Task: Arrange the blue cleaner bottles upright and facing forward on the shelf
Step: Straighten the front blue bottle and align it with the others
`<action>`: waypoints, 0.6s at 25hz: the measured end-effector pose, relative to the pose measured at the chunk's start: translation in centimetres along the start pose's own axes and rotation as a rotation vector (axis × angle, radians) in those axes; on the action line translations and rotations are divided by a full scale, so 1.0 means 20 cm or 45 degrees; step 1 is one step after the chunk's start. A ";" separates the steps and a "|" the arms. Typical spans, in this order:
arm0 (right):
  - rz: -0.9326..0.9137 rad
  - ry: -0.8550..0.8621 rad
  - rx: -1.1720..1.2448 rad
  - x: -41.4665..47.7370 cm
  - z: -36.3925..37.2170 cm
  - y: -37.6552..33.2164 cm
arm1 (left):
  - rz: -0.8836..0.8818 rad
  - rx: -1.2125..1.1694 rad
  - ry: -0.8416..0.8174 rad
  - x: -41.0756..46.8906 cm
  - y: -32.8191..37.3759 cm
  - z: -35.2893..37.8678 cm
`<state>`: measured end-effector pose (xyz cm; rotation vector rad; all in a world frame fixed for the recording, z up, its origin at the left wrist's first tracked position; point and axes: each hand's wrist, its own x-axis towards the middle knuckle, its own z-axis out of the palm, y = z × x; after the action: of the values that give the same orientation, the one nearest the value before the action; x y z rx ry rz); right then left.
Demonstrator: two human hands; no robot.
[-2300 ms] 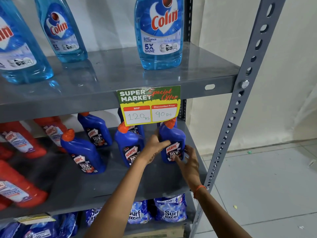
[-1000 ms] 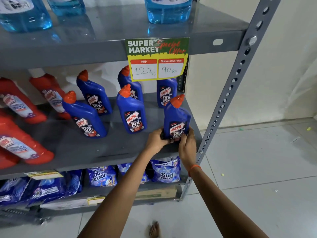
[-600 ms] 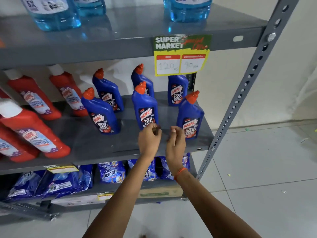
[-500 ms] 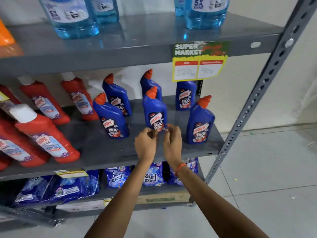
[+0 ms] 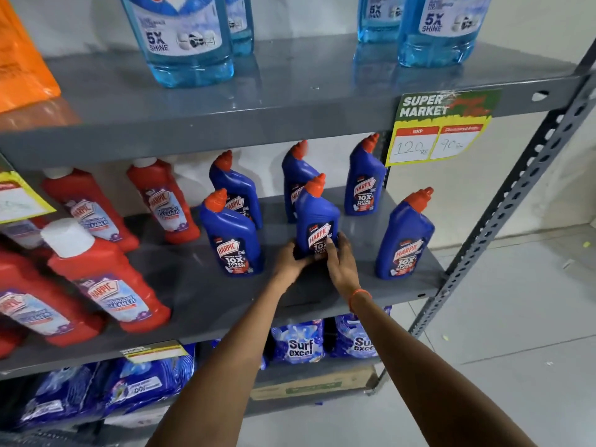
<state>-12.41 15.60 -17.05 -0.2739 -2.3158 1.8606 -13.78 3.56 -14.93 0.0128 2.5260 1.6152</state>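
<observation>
1. The left hand [image 5: 292, 259] and right hand [image 5: 340, 264] gripped the middle blue bottle [image 5: 317, 221], fingers wrapped around its base.
2. It stood upright on the shelf [image 5: 206, 295], label forward.

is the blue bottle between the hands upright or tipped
Upright. The blue bottle stands on its base on the shelf, orange cap on top, label facing forward, with the left hand and right hand clasping its base.

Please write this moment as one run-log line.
both hands: left hand, right hand | grip middle front blue bottle | upright, label forward | middle shelf
</observation>
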 end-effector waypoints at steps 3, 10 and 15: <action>-0.012 -0.121 -0.114 -0.02 -0.11 0.04 | 0.026 0.042 -0.001 -0.05 -0.03 0.00; -0.186 -0.225 -0.467 -0.19 -0.24 0.11 | 0.029 -0.131 -0.053 -0.22 -0.12 0.01; -0.201 -0.283 -0.469 -0.21 -0.28 0.09 | 0.002 -0.142 -0.145 -0.26 -0.09 -0.02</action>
<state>-6.97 20.37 -17.72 0.0792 -2.7331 1.4485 -8.47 2.02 -15.72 0.0922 2.3498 1.7029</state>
